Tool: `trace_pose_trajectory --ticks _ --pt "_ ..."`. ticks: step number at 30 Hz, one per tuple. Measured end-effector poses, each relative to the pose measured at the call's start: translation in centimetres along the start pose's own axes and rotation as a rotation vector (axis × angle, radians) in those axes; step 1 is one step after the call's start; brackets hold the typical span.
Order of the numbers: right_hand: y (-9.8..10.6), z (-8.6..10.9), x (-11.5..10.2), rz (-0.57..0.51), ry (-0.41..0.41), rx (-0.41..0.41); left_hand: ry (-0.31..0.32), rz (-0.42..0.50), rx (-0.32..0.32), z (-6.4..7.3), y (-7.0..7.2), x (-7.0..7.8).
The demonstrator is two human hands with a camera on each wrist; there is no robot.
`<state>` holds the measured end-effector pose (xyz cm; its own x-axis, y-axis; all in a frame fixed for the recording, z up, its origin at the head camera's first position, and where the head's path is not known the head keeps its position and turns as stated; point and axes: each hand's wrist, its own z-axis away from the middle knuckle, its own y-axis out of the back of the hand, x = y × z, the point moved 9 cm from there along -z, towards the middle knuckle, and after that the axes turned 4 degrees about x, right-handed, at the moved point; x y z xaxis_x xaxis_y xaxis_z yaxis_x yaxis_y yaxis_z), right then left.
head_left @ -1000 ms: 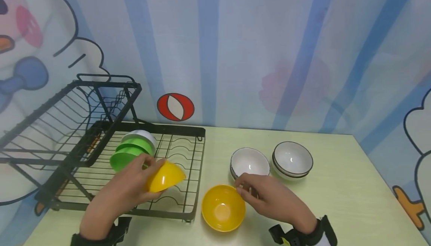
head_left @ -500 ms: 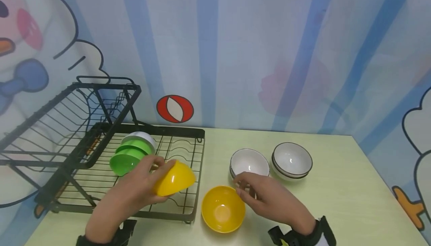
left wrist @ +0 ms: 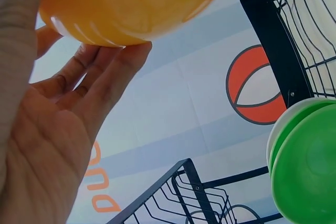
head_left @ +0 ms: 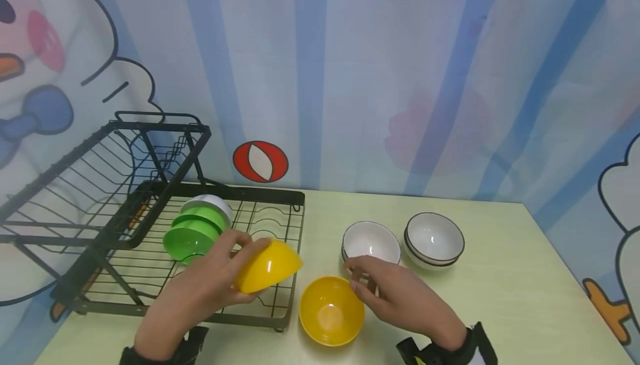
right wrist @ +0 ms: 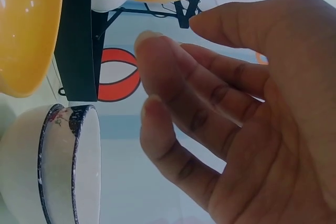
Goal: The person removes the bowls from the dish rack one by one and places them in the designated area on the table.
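Note:
My left hand (head_left: 207, 276) grips a yellow bowl (head_left: 270, 266), tilted on its side above the right part of the black dish rack (head_left: 250, 320). In the left wrist view the fingertips press against the underside of that yellow bowl (left wrist: 131, 14). A second yellow bowl (head_left: 332, 310) sits upright on the table, just right of the rack. My right hand (head_left: 400, 298) hovers at its right edge with loosely bent fingers and nothing in them. The right wrist view shows the right hand (right wrist: 220, 98) with a gap between thumb and fingers, near white bowls (right wrist: 58, 166).
Two green bowls (head_left: 189, 240) and a white bowl (head_left: 210, 201) lean in the rack's left part. Behind my right hand stand two stacks of white dark-rimmed bowls, a nearer stack (head_left: 371, 240) and a farther stack (head_left: 434, 237). A raised wire tier (head_left: 95, 179) overhangs the rack's left side.
My left hand has moved right with the yellow bowl, away from the green bowls and toward the rack's right edge. The right hand has stayed almost in place.

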<state>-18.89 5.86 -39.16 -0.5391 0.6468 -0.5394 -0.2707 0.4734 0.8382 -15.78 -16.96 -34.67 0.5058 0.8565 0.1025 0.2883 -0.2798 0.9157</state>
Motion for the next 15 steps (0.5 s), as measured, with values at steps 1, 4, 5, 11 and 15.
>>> trace_pose_trajectory --ticks 1,4,5,11,15 --pt "0.0 0.0 0.0 -0.001 -0.004 -0.001 -0.003 -0.001 0.002 0.0 0.0 0.1" --pt "-0.2 -0.1 0.0 0.003 -0.010 0.002 -0.010 0.006 0.003 -0.1 0.0 0.5" --pt "-0.2 -0.1 0.0 0.003 -0.012 0.005 -0.016 0.005 0.005 -0.1 0.0 0.6" --pt "-0.3 -0.1 -0.2 -0.004 0.007 0.020 -0.064 -0.026 0.040 -0.4 -0.1 1.6" --pt "-0.5 -0.1 -0.3 -0.013 0.005 0.014 -0.073 -0.026 0.033 -0.4 -0.2 1.9"
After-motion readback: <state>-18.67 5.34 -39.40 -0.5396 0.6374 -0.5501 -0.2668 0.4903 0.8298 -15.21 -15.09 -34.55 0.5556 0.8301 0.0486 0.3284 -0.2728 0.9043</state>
